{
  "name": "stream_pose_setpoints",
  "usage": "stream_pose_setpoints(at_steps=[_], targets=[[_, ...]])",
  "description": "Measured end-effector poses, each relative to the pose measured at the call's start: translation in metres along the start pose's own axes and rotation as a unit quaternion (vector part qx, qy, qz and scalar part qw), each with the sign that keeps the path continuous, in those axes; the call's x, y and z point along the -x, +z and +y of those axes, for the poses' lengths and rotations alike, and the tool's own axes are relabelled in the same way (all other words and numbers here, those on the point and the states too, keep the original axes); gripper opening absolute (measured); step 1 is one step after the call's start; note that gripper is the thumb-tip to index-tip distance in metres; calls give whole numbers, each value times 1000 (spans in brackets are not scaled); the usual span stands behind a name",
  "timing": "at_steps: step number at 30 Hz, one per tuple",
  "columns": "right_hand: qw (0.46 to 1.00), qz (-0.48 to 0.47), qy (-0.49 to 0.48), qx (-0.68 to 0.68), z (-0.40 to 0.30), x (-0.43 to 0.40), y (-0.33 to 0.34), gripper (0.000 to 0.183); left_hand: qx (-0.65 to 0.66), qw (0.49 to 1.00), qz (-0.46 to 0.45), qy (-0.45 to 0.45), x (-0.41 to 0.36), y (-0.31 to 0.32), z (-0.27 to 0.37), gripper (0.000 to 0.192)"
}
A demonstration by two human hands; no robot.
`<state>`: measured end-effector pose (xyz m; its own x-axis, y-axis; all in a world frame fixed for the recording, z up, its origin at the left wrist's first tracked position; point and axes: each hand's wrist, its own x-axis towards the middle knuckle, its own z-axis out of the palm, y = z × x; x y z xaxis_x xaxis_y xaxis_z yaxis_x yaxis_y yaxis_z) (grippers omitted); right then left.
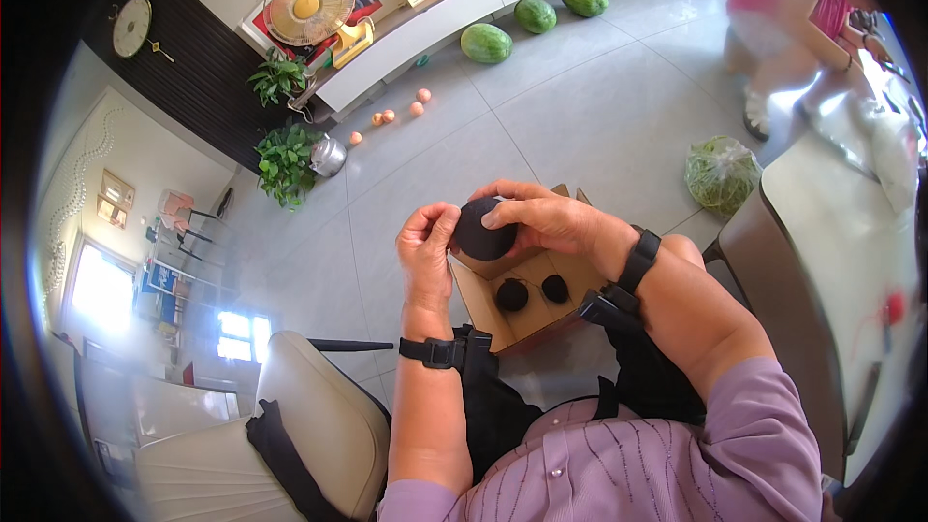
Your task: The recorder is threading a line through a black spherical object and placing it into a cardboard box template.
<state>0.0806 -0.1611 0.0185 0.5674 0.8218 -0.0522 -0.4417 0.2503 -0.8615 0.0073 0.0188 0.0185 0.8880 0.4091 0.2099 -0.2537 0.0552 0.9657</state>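
A black ball [484,229], possibly wound yarn, is held up between both hands over an open cardboard box. My right hand [554,217] wraps its right side, with the thumb across the front. At its left edge, my left hand [433,235] has thumb and fingertips pinched together; whether a strand lies between them is too small to tell. Inside the cardboard box [523,332] lie two more dark balls, one at the left [512,294] and a smaller one at the right [554,288]. A thin strand seems to run near them.
A cream chair [319,406] stands at my left, a pale table [812,232] at my right. A plastic bag of greens [721,175] rests on the floor beside the table. Farther off are a kettle [328,156], fruit [416,109], watermelons [486,43] and a bent-over person [805,14].
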Motion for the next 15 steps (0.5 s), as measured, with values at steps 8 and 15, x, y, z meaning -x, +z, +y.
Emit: stream_pose_setpoints(at_steps=[8,15], targets=[[978,-58,-28,-200,-9,7,10,42,63,996,11,-58,1,8,-9,16],[995,11,-59,-78,-11,8,10,51,51,997,16,-64,-2,8,-20,12]])
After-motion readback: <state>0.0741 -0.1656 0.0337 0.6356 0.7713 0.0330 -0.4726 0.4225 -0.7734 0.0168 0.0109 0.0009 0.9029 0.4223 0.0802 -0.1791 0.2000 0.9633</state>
